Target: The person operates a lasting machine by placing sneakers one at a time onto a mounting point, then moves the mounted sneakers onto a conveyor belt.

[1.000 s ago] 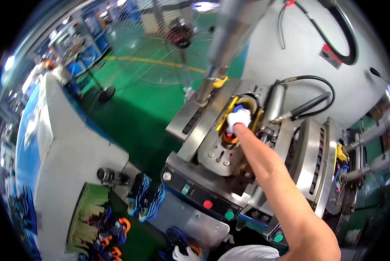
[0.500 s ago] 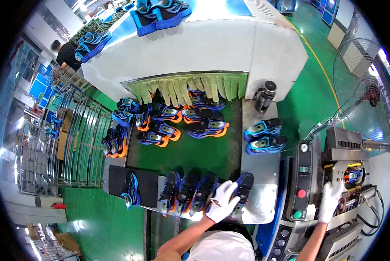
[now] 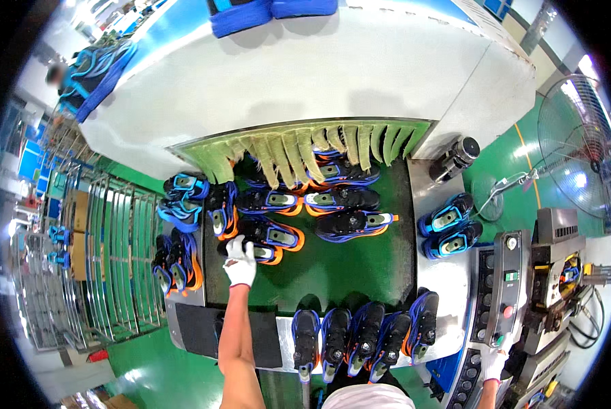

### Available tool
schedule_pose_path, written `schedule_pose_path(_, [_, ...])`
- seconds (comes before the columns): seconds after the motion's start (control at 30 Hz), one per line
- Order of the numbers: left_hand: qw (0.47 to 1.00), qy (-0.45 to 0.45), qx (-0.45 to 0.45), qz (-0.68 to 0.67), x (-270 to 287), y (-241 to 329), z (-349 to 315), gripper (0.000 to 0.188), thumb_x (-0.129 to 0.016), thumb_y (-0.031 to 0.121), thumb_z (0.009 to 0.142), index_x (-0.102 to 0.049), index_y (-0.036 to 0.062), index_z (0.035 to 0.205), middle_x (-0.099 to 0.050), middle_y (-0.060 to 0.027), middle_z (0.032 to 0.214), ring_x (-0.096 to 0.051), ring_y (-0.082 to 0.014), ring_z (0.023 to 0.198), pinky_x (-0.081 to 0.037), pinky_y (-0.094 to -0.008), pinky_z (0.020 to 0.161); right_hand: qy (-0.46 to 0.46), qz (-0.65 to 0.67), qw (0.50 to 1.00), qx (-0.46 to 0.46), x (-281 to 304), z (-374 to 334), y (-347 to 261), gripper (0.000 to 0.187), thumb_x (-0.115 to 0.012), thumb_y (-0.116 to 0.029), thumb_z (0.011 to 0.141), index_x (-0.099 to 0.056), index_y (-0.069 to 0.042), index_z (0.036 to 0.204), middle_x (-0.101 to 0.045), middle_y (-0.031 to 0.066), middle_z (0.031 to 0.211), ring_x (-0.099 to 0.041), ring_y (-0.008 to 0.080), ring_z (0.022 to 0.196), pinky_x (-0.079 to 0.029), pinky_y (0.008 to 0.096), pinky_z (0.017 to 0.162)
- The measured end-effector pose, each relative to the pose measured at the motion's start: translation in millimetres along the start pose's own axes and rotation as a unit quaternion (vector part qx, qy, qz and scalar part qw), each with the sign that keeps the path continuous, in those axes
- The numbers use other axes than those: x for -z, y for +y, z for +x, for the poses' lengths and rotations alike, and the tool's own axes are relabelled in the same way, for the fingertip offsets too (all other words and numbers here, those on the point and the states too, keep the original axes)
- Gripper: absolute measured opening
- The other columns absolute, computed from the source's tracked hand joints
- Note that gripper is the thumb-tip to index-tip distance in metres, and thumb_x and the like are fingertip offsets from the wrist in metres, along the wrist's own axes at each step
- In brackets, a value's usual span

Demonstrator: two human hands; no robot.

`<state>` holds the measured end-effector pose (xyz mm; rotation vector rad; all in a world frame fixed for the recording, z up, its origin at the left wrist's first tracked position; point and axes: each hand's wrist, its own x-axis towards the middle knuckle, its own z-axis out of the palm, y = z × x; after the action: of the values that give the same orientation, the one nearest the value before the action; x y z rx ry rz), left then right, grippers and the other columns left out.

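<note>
A black fabric running shoe with a chunky, curved orange-edged sole (image 3: 263,255) lay toward half past seven from the view's centre, on a smooth dark-green belt (image 3: 353,269). The left hand (image 3: 240,264), in a white cloth glove, bent its fingers over the shoe's toe end; whether they gripped it could not be told. Toward four o'clock, the white-gloved right hand (image 3: 494,365) reached the round green button (image 3: 499,339) on a dark, long control panel (image 3: 509,290); its finger closure was unclear.

Half a second earlier, the left hand was over the front row of black shoes with blue-edged soles (image 3: 365,334), and the right was beside the machine.

That row stood at five o'clock along the shiny metal desk (image 3: 448,286). Frayed, olive fabric strips (image 3: 285,157) edged the belt at twelve; bare belt lay between them and the row.
</note>
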<state>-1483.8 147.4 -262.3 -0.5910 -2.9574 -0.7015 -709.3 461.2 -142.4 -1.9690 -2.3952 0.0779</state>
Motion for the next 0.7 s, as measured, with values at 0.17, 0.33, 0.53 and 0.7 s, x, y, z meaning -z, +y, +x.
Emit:
schedule_pose_path(0.17, [0.998,0.0,-0.049,-0.026,13,-18,-2,0.018,-0.063,0.023,0.098,-0.069,0.0073,0.105,-0.068,-0.0159,0.109,-0.067,-0.0385,0.099,-0.054,-0.0468,0.085,-0.108,0.196,0.973,-0.057,30,-47,-131,0.081,-0.079,-0.009,0.08,-0.043,0.003,0.151,-0.055,0.0235,0.146,-0.058,0.0298,0.13,-0.043,0.0382,0.112])
schedule_pose_path(0.33, [0.95,-0.086,-0.228,-0.195,79,115,-70,0.017,-0.074,0.018,0.09,-0.071,0.0075,0.103,-0.07,-0.0138,0.104,-0.069,-0.0347,0.097,-0.055,-0.0454,0.088,-0.307,0.347,0.886,0.008,83,-78,-285,0.087,-0.077,-0.028,0.085,-0.036,0.007,0.154,-0.047,0.029,0.153,-0.047,0.04,0.141,-0.036,0.0433,0.118])
schedule_pose_path(0.53, [0.738,-0.351,-0.505,-0.278,100,332,-244,0.02,-0.079,0.011,0.084,-0.072,0.0061,0.101,-0.071,-0.0139,0.107,-0.069,-0.0322,0.099,-0.057,-0.0409,0.087,0.035,0.145,0.962,0.229,-37,-114,-277,0.084,-0.075,-0.035,0.082,-0.043,0.004,0.149,-0.046,0.0304,0.15,-0.045,0.0453,0.141,-0.034,0.0478,0.121])
schedule_pose_path(0.7, [0.492,-0.465,-0.645,-0.354,140,453,-339,0.039,-0.079,0.011,0.084,-0.067,0.0033,0.121,-0.069,-0.0169,0.12,-0.068,-0.0337,0.11,-0.054,-0.0411,0.096,0.034,0.486,0.871,-0.056,96,-151,-171,0.063,-0.073,-0.026,0.081,-0.052,0.0,0.135,-0.065,0.024,0.122,-0.064,0.0398,0.112,-0.05,0.0411,0.101])
